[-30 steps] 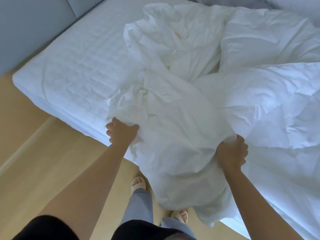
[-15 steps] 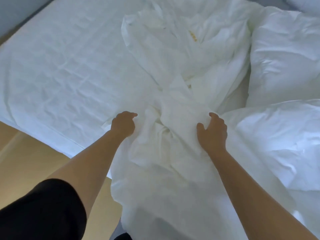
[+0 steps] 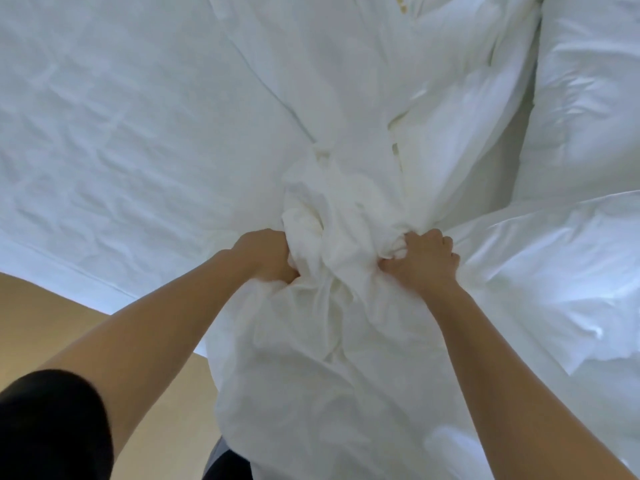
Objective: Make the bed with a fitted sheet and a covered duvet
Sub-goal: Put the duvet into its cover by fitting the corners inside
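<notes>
A white duvet cover (image 3: 332,341) lies bunched in a long twisted heap across the bed, its lower part hanging over the near edge. My left hand (image 3: 266,254) grips a fistful of the bunched fabric on the left of the knot. My right hand (image 3: 424,259) grips the fabric on the right, fingers curled into the folds. The puffy white duvet (image 3: 561,265) lies to the right of the cover. The mattress, under a wrinkled white fitted sheet (image 3: 114,140), fills the left half of the view.
The tan wooden floor (image 3: 69,306) shows below the bed's near edge at the lower left. Another puffy white piece of bedding (image 3: 588,98) lies at the upper right. My black sleeve is at the bottom left.
I have leaned closer over the bed. Both hands moved forward and inward along the cover and have closed on the bunched fabric at its middle, where a moment ago they were looser and farther apart.
</notes>
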`<state>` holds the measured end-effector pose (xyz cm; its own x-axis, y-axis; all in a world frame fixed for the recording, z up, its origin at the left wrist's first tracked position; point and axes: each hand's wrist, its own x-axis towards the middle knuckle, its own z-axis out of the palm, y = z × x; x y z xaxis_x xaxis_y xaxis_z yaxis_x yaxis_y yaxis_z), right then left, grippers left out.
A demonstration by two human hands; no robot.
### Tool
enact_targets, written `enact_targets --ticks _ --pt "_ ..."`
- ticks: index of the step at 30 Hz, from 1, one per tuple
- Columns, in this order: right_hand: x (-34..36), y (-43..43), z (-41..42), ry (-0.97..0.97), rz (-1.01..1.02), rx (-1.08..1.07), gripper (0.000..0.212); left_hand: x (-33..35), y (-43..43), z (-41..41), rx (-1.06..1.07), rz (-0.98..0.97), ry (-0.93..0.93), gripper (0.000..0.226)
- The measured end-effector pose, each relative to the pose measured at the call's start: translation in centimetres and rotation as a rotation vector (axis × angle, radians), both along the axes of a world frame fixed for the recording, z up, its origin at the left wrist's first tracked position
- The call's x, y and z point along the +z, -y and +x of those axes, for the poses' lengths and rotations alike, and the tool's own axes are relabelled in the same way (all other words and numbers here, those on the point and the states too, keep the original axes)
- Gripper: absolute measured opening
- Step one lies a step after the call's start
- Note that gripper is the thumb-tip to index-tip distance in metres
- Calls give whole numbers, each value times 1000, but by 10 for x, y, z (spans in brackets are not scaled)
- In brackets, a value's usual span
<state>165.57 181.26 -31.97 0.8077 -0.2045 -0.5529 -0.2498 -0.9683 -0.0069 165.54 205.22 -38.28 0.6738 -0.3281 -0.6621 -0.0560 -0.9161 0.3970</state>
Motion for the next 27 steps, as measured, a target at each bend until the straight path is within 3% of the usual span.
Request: enact_targets --ticks 4,9,15,19,24,27 --pt "16 2 4 51 329 -127 43 44 -22 15 129 68 155 27" --pt "58 -6 33 350 434 -93 10 108 -86 23 428 161 226 32" --pt "77 -24 41 542 516 -147 16 144 -204 -42 764 354 143 50" --pt "59 -47 36 553 555 -198 20 106 -252 -125 983 369 -31 69" --pt "29 -69 21 469 553 -198 19 37 -209 -131 878 551 -94 43" --pt "24 -68 18 462 652 -254 16 25 -185 -100 769 583 -56 55"
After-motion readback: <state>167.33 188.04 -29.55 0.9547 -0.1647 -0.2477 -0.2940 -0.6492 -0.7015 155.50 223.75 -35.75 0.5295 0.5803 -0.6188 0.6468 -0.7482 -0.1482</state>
